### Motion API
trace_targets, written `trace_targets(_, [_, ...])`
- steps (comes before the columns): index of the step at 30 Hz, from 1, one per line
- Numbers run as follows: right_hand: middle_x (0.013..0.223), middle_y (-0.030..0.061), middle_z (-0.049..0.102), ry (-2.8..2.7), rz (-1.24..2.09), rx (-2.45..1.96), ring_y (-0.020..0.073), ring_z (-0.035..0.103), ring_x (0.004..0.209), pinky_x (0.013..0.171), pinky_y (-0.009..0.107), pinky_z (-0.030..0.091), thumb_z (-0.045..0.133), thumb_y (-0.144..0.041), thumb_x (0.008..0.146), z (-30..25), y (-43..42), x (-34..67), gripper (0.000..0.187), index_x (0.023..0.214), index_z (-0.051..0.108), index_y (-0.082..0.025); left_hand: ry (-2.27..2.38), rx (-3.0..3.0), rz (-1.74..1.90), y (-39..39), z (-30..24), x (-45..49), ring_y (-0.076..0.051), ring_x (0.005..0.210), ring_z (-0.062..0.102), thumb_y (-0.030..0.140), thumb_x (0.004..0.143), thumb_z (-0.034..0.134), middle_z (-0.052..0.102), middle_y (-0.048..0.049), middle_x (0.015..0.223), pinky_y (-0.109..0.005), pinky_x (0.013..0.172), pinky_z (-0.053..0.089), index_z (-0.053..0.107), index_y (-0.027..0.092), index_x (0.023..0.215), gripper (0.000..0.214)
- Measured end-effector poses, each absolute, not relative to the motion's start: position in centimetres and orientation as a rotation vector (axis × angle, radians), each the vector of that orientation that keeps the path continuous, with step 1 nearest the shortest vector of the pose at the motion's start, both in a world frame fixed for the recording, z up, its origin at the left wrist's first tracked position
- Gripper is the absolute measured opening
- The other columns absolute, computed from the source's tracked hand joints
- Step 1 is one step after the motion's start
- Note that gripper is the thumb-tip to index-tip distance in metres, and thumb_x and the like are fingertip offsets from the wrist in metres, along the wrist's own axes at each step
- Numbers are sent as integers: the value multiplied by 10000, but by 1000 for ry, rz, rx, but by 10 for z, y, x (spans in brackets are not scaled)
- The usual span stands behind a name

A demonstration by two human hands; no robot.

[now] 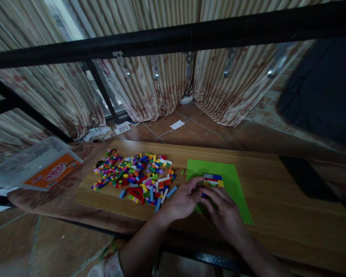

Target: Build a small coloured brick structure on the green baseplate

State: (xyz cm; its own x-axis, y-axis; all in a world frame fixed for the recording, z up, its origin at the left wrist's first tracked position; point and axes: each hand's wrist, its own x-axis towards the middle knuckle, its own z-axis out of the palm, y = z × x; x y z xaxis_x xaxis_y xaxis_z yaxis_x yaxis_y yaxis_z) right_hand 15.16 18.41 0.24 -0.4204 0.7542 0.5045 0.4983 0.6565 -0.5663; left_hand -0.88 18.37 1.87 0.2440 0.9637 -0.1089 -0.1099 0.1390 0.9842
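Observation:
My left hand (185, 199) and my right hand (224, 209) meet over a green studded baseplate (238, 192). Between their closed fingertips a small blue toy brick (203, 195) shows, mostly covered by the fingers. Just beyond my right hand's fingers, a small build of toy bricks (213, 177) in blue, red, white and yellow sits on the baseplate. My hands hide its near side. To the left of my left hand lies a wide pile of loose multicoloured toy bricks (138, 175).
The wooden board (276, 200) carries the bricks and baseplate. A clear plastic box with an orange label (52, 171) lies at the left. A dark flat object (305, 177) rests at the right. A black bar (173, 38) crosses in front of striped curtains (150, 88).

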Motion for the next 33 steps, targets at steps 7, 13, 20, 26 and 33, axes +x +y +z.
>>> trace_targets(7, [1099,59,669,-2021,424,-1106,207,640,1006,877,373,526,535,-322,921,-2,190,162,232,1125,613,-246,1484,1693,810,168,39,-29,-224,901,607,362,772,665,625,-81,1111,-356,827,493,583,208,1204,466])
trace_targets(13, [1076,37,683,-2082,391,-1110,177,665,972,851,308,538,518,-341,928,-6,188,161,220,1096,620,-244,1558,2185,448,155,34,-34,-237,1053,552,305,805,622,595,-75,1115,-349,896,480,624,195,1063,281])
trace_targets(20, [1040,44,684,-2163,304,-1025,160,678,929,816,271,553,501,-312,938,-13,184,156,211,1094,615,-228,1428,2183,436,158,20,-34,-191,1002,577,205,870,520,613,-61,1067,-295,856,478,648,200,1008,188])
trace_targets(26, [1029,33,695,-2195,292,-1008,163,682,923,802,278,560,481,-335,945,-18,184,157,214,1094,608,-250,1591,2124,423,158,33,-44,-196,928,601,270,859,547,631,-59,973,-290,800,489,647,188,956,161])
trace_targets(33, [1001,20,706,-2197,284,-974,173,681,920,824,295,540,476,-401,939,-25,178,152,247,1068,629,-257,2099,1917,546,170,51,-87,-192,919,632,207,855,514,652,-79,1029,-291,820,499,633,183,963,163])
